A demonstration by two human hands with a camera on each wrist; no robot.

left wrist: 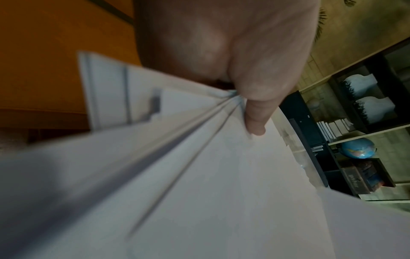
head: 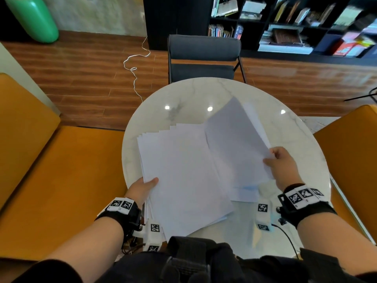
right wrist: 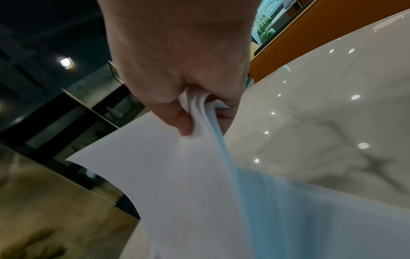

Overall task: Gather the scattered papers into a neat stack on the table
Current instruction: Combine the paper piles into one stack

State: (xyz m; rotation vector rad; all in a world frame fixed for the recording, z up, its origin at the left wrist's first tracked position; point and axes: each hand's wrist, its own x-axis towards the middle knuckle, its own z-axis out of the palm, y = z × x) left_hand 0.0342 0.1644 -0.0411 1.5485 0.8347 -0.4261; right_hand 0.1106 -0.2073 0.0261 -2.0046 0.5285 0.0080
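A fanned pile of white papers (head: 181,172) lies over the near half of the round marble table (head: 183,94). My left hand (head: 142,187) pinches the pile's left edge, thumb on top; the left wrist view shows the thumb (left wrist: 255,121) pressed on the layered sheets (left wrist: 199,175). My right hand (head: 282,163) grips a smaller bundle of sheets (head: 236,144), lifted and tilted above the table's right side. In the right wrist view the fingers (right wrist: 184,122) curl round the bundle's bent edge (right wrist: 199,175). One more sheet (head: 245,194) lies flat under the bundle.
A dark chair (head: 204,58) stands at the table's far side. Orange seats flank it on the left (head: 61,170) and right (head: 350,139). A bookshelf (head: 295,23) fills the back wall. A white cable (head: 133,72) trails over the wooden floor.
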